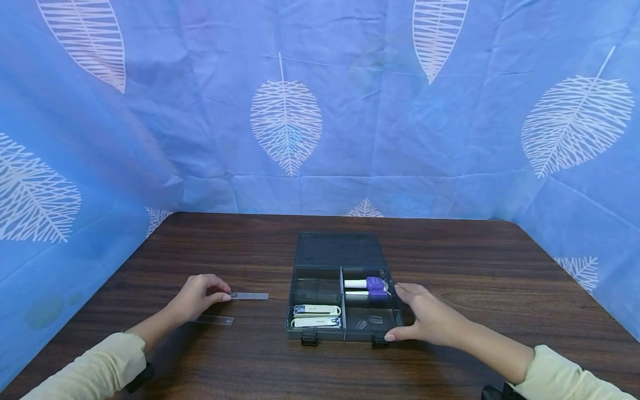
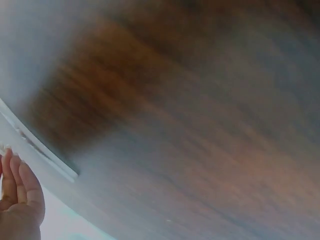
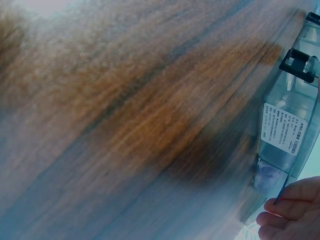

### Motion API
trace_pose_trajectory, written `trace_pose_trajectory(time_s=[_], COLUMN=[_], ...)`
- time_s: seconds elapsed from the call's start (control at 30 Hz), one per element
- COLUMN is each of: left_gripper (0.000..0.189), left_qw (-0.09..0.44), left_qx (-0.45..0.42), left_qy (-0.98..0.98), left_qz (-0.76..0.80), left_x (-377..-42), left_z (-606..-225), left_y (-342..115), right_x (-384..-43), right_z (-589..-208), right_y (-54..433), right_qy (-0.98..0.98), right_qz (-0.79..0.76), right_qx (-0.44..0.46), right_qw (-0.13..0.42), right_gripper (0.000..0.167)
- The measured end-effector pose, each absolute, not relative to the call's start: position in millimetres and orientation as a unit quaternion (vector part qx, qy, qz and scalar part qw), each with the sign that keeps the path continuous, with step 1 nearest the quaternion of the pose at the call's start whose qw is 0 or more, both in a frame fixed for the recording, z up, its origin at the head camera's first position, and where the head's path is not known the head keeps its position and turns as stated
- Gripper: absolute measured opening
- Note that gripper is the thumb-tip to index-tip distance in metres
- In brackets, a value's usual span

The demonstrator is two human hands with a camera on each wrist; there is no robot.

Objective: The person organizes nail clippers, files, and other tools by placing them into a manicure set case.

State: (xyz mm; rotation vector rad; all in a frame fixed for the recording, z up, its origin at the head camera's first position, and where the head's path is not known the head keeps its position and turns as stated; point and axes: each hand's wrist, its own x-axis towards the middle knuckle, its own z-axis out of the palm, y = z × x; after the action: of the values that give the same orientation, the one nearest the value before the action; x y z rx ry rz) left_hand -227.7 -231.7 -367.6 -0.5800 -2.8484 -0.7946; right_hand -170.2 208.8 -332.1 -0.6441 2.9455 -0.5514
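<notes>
My left hand (image 1: 197, 297) pinches one end of a clear glass nail file (image 1: 252, 296) between thumb and fingertips, left of the box. Nearer to me, a second clear nail file (image 1: 217, 320) lies on the table, partly behind that hand. My right hand (image 1: 432, 316) holds the right side of a dark see-through storage box (image 1: 295, 335), thumb at its front corner and fingers along its side wall. The box's lid (image 1: 337, 250) is laid back. Two white nail clippers (image 1: 316, 322) sit in the front left compartment, two purple nail polish bottles (image 1: 376, 284) at the right.
Small clear pieces (image 1: 375, 320) lie in the box's front right part. Two black latches (image 1: 309, 337) stick out at its front. The dark wood table (image 1: 240, 239) meets a blue leaf-patterned cloth (image 1: 210, 128) behind and at both sides.
</notes>
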Motion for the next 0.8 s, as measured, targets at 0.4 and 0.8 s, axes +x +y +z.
trace_pose_trajectory(time_s=[0.4,0.8], left_gripper=[0.003,0.005], left_qw=[0.114,0.154], left_qx=[-0.219,-0.222], left_qy=[-0.93,-0.916], left_qz=[-0.271,-0.295], left_x=[-226.6,-231.0], left_z=[-363.8,-356.1], left_y=[-224.5,-209.5], right_x=[-171.2,-171.5], right_z=[-333.4,-333.9], right_y=[209.6,209.6], right_qy=[0.959,0.96], right_qz=[-0.183,-0.18], right_qx=[-0.212,-0.214], right_qw=[0.036,0.033], right_gripper=[0.102,0.102])
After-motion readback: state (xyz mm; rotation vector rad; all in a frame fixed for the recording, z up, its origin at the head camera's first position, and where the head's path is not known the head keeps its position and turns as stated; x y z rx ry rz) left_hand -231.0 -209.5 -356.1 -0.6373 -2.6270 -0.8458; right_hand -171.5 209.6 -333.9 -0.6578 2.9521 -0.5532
